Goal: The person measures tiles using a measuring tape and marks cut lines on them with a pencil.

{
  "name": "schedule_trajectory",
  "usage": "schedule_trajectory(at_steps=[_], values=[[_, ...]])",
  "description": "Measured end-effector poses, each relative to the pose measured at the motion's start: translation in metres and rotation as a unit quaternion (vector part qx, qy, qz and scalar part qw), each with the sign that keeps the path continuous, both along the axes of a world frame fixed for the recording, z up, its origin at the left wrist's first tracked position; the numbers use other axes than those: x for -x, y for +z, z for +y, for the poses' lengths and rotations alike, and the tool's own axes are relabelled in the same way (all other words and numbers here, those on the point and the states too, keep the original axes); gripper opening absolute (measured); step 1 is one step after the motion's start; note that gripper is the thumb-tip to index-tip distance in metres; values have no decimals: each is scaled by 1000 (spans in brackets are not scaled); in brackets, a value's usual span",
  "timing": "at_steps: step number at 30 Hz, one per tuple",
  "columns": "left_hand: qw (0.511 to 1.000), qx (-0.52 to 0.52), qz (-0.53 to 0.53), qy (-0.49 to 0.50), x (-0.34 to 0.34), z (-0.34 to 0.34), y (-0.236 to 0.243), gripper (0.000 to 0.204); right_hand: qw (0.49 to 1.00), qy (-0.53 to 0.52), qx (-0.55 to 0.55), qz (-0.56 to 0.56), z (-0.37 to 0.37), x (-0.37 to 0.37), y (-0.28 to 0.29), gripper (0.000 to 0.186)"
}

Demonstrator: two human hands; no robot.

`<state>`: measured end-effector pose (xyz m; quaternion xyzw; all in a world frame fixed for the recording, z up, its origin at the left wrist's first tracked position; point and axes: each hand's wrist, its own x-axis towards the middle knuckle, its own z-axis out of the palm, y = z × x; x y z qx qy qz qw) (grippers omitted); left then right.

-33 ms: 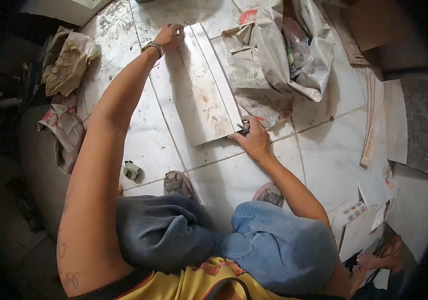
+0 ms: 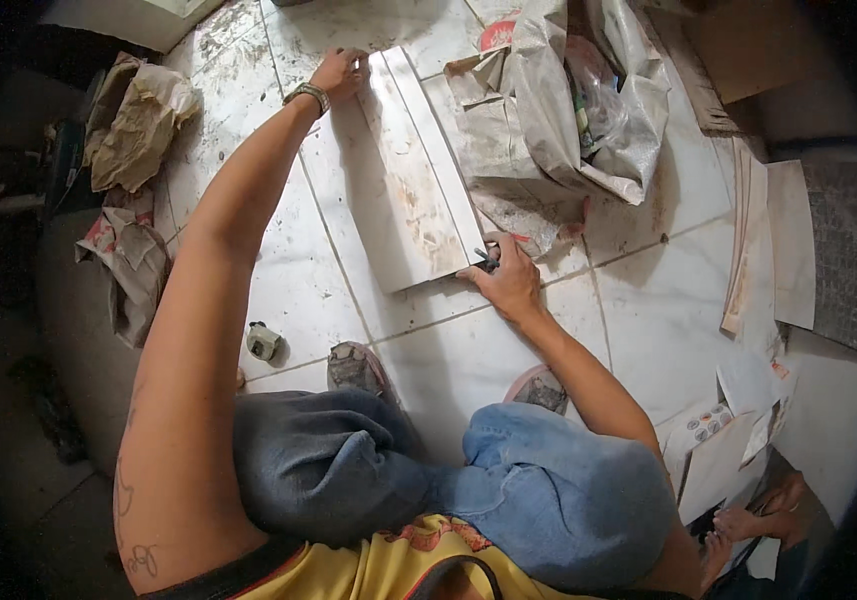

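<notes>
A long white board or tile piece [image 2: 413,200], stained brown, lies lengthwise away from me on the floor. Along its right side runs a narrow white strip [image 2: 435,150]; I cannot tell whether it is a separate piece. My left hand [image 2: 339,73], with a watch [image 2: 310,96] on the wrist, grips the far end, its fingertips partly hidden. At the near right corner my right hand [image 2: 510,282] is closed around a small dark pen-like tool [image 2: 486,259]. Its thumb touches the near edge of the board.
A large grey sack [image 2: 548,120] with plastic inside stands right of the board. Crumpled brown paper [image 2: 143,125] and another sack [image 2: 128,265] lie at left. A small greenish tape-measure-like object [image 2: 263,342] sits near my foot. Flat panels [image 2: 793,245] and another person's hand [image 2: 738,523] are at right.
</notes>
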<state>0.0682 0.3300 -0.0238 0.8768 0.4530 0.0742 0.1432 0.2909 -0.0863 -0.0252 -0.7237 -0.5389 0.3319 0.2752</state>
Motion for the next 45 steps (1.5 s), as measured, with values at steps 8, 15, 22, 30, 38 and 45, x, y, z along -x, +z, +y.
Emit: schedule_trajectory(at_steps=[8, 15, 22, 30, 38, 45], values=[[1000, 14, -25, 4, 0, -3, 1, 37, 1000, 2, -21, -10, -1, 1, -4, 62], [1000, 10, -16, 6, 2, 5, -10, 35, 1000, -13, 8, -11, 0, 2, 0, 62], [1000, -5, -29, -2, 1, -1, -2, 32, 1000, 0, -6, -12, -1, 1, 0, 61], [1000, -1, -27, -13, 0, -7, 6, 36, 1000, 5, -19, -14, -1, 1, -2, 59], [1000, 7, -20, 14, 0, -8, 7, 44, 999, 16, -32, -11, -2, 0, -4, 60], [1000, 14, -1, 6, -3, -4, 13, 43, 1000, 7, -3, -8, 0, -1, 1, 61]])
